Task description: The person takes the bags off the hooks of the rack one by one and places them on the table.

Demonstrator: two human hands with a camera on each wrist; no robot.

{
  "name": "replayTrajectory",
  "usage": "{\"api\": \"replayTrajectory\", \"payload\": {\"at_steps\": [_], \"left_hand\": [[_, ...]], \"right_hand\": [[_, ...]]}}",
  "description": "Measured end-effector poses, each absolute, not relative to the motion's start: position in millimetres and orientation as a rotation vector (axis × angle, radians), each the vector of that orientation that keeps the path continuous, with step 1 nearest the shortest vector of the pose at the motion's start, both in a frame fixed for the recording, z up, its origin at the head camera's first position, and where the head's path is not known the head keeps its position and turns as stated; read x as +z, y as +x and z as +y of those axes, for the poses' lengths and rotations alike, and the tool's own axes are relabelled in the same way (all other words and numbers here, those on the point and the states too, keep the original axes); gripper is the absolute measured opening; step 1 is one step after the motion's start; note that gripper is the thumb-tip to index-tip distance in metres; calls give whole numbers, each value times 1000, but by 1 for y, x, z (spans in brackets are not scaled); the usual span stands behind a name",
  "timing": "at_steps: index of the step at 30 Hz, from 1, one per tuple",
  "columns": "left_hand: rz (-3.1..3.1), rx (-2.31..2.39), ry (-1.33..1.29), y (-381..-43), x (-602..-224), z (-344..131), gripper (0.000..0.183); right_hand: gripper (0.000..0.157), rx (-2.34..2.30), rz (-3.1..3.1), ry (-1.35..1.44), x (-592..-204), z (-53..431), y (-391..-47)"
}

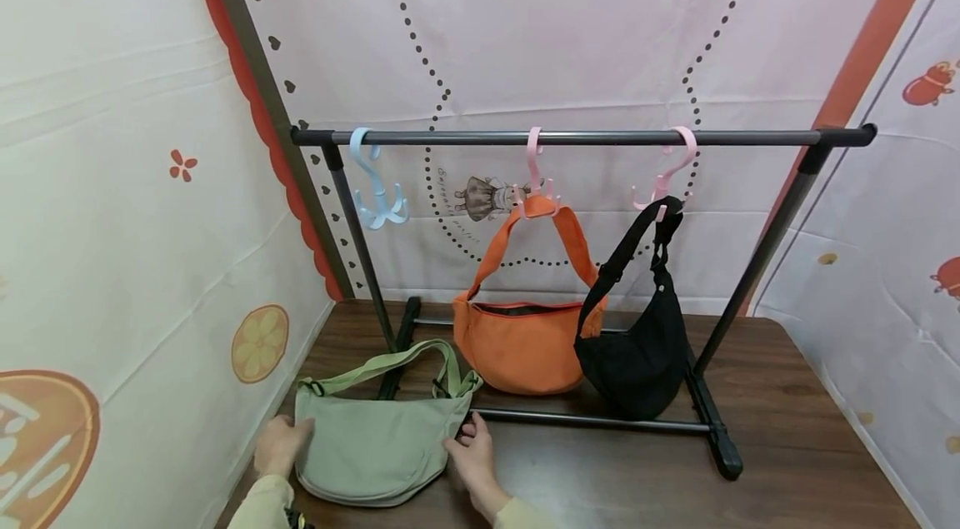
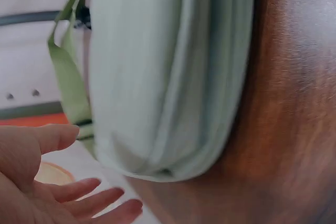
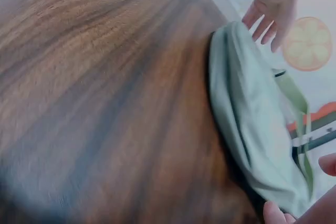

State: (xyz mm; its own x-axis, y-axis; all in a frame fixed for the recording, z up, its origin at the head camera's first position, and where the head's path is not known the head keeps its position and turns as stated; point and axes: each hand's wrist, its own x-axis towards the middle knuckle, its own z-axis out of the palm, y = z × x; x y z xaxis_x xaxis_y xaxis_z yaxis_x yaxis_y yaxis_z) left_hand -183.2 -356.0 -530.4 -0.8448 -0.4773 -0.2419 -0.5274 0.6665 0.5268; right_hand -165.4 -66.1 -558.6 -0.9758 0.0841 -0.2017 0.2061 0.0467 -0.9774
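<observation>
A sage-green shoulder bag [image 1: 375, 446] with a lighter green strap [image 1: 420, 362] stands on the wooden table at the front left. Beside its left end is my left hand [image 1: 279, 446]; in the left wrist view its fingers [image 2: 105, 203] are loosely spread, apart from the fabric. My right hand [image 1: 474, 458] is at the bag's right end. Its fingertips [image 3: 274, 213] are close against the fabric in the right wrist view, thumb held apart; whether they touch is unclear.
A black rack [image 1: 450, 137] stands behind, its feet on the table [image 1: 600, 479]. From pink hooks hang an orange bag [image 1: 517, 346] and a black bag [image 1: 637, 362]. A blue hook [image 1: 382, 200] hangs bare at the left. Printed cloth [image 1: 120, 179] walls the sides.
</observation>
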Motion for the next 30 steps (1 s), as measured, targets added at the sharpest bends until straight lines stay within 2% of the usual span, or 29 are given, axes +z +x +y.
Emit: {"api": "replayTrajectory", "payload": {"at_steps": [10,16,22,25,30], "left_hand": [[3466,802,-176,-190,-482,-300,60],[3697,602,437,-197,-450,-253,65],[3716,400,1035,-211,-420,-217,62],[3671,308,1209,-217,-403,-201,66],[3612,170,1356,-227,-374,-175,75]], "right_hand": [[77,-2028,2298,73,-523,-26,-163],[78,-1777,2577,-222,-506,4,-167],[76,-1566,2771,-366,-491,32,-172],[74,-1499,2847,-413,-486,41,-175],[72,-1481,2919,-451,-482,51,-177]]}}
